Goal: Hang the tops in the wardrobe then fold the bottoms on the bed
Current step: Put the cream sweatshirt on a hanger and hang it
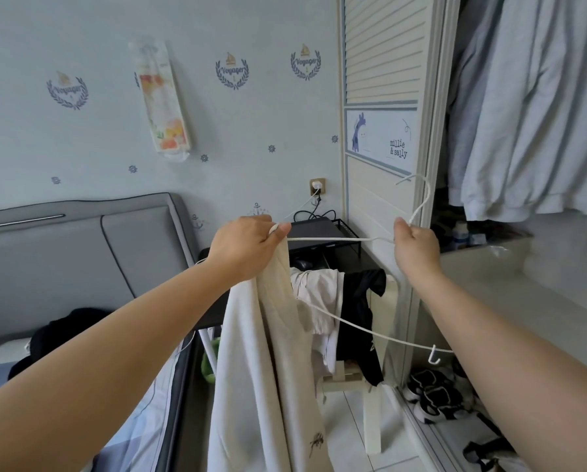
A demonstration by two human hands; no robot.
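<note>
Cream cotton top (271, 352) hangs straight down from the left hand (246, 245), whose grip is curled tight around the fabric and one end of a thin white wire hanger (333, 239). Across from it, the right hand (416, 248) has its grip clamped on the hanger's neck, the hook rising just above the knuckles. Beyond the right grip stands the open white louvred wardrobe (386, 49) with pale grey garments (530, 107) hanging inside. Below the left forearm lies the bed (142, 417).
</note>
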